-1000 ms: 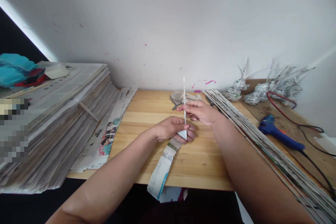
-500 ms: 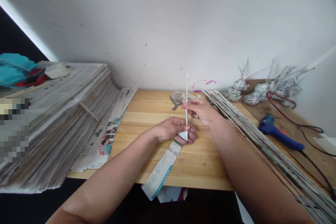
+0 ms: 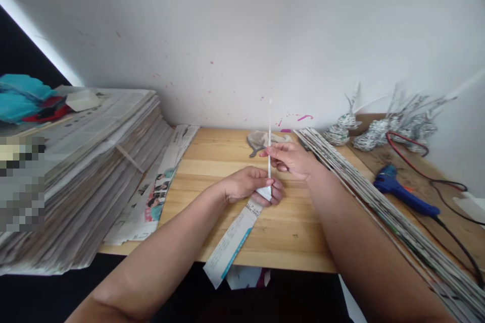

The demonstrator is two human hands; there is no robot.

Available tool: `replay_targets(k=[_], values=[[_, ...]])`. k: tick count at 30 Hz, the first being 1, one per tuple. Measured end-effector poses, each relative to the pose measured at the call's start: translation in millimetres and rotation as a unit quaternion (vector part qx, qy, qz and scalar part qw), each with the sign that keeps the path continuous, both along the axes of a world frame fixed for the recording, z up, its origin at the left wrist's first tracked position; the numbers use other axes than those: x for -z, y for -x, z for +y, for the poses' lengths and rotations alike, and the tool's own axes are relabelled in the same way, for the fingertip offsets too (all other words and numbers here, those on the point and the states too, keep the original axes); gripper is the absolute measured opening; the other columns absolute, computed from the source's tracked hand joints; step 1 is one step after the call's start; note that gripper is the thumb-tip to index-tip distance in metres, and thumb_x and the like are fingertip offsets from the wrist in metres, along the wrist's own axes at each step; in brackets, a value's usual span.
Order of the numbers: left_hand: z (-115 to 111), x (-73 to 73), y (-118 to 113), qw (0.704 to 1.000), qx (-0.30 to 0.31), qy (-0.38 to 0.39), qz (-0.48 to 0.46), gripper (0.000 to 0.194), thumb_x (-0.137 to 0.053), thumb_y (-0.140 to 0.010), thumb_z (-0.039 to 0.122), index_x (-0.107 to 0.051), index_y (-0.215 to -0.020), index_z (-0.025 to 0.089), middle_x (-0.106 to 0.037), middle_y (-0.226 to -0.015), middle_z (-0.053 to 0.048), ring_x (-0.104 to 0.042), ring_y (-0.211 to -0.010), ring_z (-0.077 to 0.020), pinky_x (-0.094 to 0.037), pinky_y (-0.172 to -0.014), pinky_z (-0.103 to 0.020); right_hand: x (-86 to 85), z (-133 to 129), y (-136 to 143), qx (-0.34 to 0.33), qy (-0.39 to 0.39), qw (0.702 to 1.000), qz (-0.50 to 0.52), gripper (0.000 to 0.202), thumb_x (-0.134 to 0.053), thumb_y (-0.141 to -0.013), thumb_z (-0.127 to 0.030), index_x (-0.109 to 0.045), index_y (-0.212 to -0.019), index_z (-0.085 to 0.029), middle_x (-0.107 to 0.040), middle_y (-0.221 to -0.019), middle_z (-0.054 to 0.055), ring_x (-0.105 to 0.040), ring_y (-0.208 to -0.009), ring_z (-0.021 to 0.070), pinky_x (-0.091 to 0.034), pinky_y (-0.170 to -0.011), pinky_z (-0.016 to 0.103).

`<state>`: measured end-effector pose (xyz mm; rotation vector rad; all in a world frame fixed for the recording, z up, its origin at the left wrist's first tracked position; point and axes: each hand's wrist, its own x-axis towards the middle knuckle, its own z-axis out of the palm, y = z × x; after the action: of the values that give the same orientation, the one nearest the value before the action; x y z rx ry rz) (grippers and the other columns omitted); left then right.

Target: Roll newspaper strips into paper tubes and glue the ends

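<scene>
A newspaper strip (image 3: 233, 247) slants across the table, its near end hanging over the front edge. Its upper end is wound into a thin paper tube (image 3: 269, 131) that stands almost upright. My left hand (image 3: 255, 185) is closed round the lower part, with the thumb pressed where flat paper turns into tube. Higher up, my right hand (image 3: 290, 157) pinches the tube between thumb and fingertips. The fingers of my left hand partly hide the fold of the strip.
Tall newspaper stacks (image 3: 125, 146) stand at left. A grey cloth (image 3: 261, 140) lies behind my hands. On the right are a bundle of paper tubes (image 3: 364, 192), a blue glue gun (image 3: 405, 194) with its cord, and several woven paper figures (image 3: 337, 131) by the wall.
The tube's tip is slightly higher, and the printed strip has been drawn a little further into my left hand. Both hands keep nearly the same place.
</scene>
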<state>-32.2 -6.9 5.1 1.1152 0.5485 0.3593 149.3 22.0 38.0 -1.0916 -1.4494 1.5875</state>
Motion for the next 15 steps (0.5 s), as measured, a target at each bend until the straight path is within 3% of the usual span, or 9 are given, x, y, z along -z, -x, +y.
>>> replay_targets(k=[3, 8, 13, 15], values=[[-0.4, -0.3, -0.1, 1.0, -0.002, 0.007, -0.007, 0.04, -0.065, -0.079, 0.043, -0.066, -0.104, 0.011, -0.068, -0.099, -0.018, -0.067, -0.088, -0.0236, -0.052, -0.077, -0.038, 0.7, -1.2, 1.7, -0.025, -0.005, 1.0, -0.005, 0.035, -0.069, -0.074, -0.048, -0.072, -0.084, -0.015, -0.05, -0.061, -0.001, -0.039, -0.052, 0.0061, -0.021, -0.04, 0.019], [-1.0, -2.9, -0.8, 1.0, 0.007, 0.017, -0.017, 0.04, -0.067, -0.077, 0.044, -0.067, -0.101, 0.011, -0.068, -0.1, -0.019, -0.067, -0.086, -0.0233, -0.052, -0.075, -0.037, 3.5, -0.8, 8.1, 0.049, -0.01, 0.999, -0.002, 0.033, -0.075, -0.069, -0.046, -0.07, -0.074, -0.014, -0.047, -0.057, -0.003, -0.035, -0.05, 0.0053, -0.02, -0.039, 0.019], [-1.1, -6.9, 1.0, 1.0, 0.002, 0.004, 0.0, 0.041, -0.064, -0.079, 0.044, -0.067, -0.103, 0.011, -0.069, -0.095, -0.019, -0.068, -0.085, -0.0232, -0.052, -0.075, -0.037, 4.0, -1.0, 2.0, -0.051, 0.023, 0.998, 0.02, 0.039, -0.066, -0.076, -0.051, -0.071, -0.089, -0.015, -0.052, -0.061, -0.001, -0.04, -0.05, 0.0062, -0.022, -0.04, 0.019], [-0.7, -7.2, 2.0, 1.0, 0.0, -0.003, -0.005, 0.041, -0.064, -0.08, 0.044, -0.067, -0.103, 0.011, -0.069, -0.094, -0.019, -0.068, -0.084, -0.0229, -0.052, -0.075, -0.036, 4.4, -0.9, -0.9, -0.059, 0.017, 0.998, 0.012, 0.037, -0.067, -0.076, -0.048, -0.071, -0.093, -0.015, -0.052, -0.061, -0.001, -0.04, -0.05, 0.0058, -0.023, -0.04, 0.019]])
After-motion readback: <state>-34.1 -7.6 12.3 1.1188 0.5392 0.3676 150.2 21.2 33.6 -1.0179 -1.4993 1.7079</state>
